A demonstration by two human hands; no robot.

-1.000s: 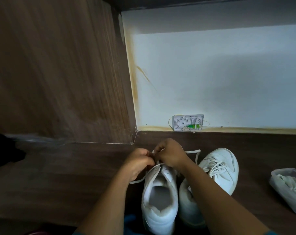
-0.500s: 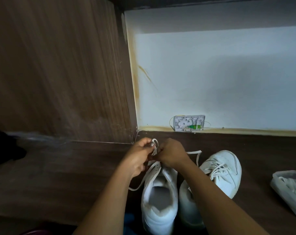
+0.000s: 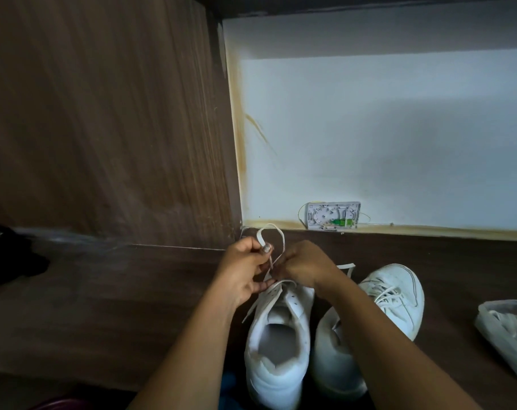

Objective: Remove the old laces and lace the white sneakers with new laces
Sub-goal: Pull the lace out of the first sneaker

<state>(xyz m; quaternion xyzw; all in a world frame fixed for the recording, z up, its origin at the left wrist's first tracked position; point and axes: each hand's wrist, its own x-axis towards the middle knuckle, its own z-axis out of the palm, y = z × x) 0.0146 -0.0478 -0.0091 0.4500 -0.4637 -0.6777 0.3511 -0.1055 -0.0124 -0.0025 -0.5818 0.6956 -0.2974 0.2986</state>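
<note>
Wood-grain panel [image 3: 103,113] on the left meeting a white wall [image 3: 384,128] edged with yellowish stain [image 3: 240,149], small white box [image 3: 333,216] with a green part at its foot, black object [image 3: 9,258] far left on dark floor [image 3: 118,306].

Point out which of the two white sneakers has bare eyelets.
The sneaker on the left, under the left hand and right hand: its upper eyelets stand empty, one lace crossing near the toe. The right sneaker is laced up its front.
</note>
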